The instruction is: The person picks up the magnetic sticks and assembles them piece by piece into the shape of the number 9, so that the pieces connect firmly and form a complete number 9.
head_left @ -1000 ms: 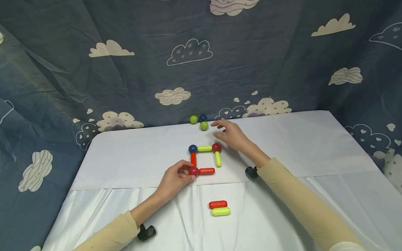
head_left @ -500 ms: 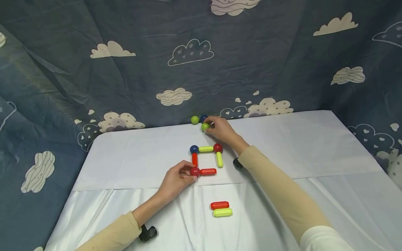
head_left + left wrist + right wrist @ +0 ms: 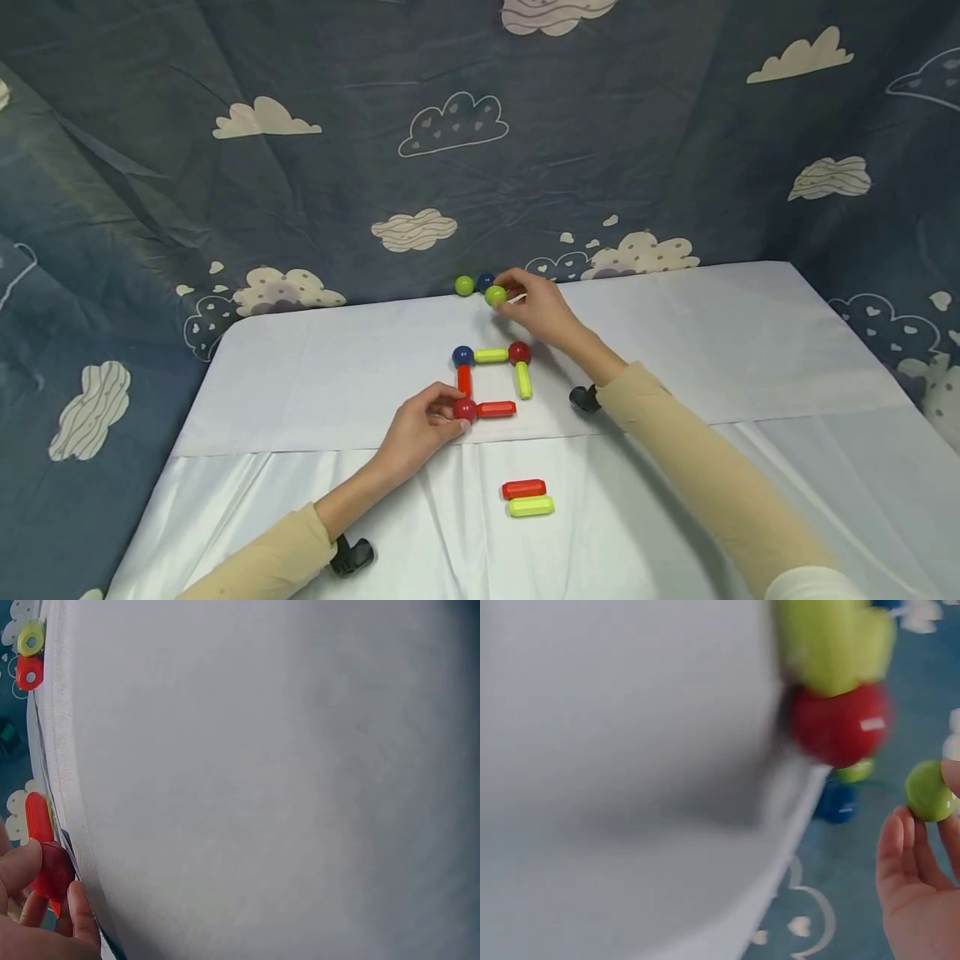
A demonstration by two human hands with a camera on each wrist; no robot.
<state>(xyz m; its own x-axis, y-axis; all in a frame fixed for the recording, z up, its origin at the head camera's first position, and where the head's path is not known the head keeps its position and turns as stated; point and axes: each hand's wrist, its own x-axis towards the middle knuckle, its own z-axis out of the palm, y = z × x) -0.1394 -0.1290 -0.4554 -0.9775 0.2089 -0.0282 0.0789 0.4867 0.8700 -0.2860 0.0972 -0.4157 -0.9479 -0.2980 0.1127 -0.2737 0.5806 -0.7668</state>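
Note:
My left hand (image 3: pixel 422 427) holds the red ball (image 3: pixel 465 409) at the near left corner of a four-sided figure of rods and balls. From that ball run a red rod (image 3: pixel 497 409) to the right and another red rod (image 3: pixel 464 381) back to a blue ball (image 3: pixel 462 356). A yellow-green rod (image 3: pixel 491 356) links the blue ball to a dark red ball (image 3: pixel 519 352), and a second yellow-green rod (image 3: pixel 523 381) points toward me. My right hand (image 3: pixel 542 310) pinches a green ball (image 3: pixel 496 296) between thumb and fingers, also seen with the green ball (image 3: pixel 928 791) in the right wrist view.
Another green ball (image 3: pixel 464 286) and a dark blue ball (image 3: pixel 485 282) sit at the table's back edge by the cloud-print cloth (image 3: pixel 337 175). In front lie a loose red rod (image 3: pixel 523 489) and a loose yellow-green rod (image 3: pixel 531 506) side by side on the white tablecloth (image 3: pixel 420 517).
My right hand has reached left to the nearest green ball, pinched it and lifted it slightly to the right. My left hand has stayed on the red ball.

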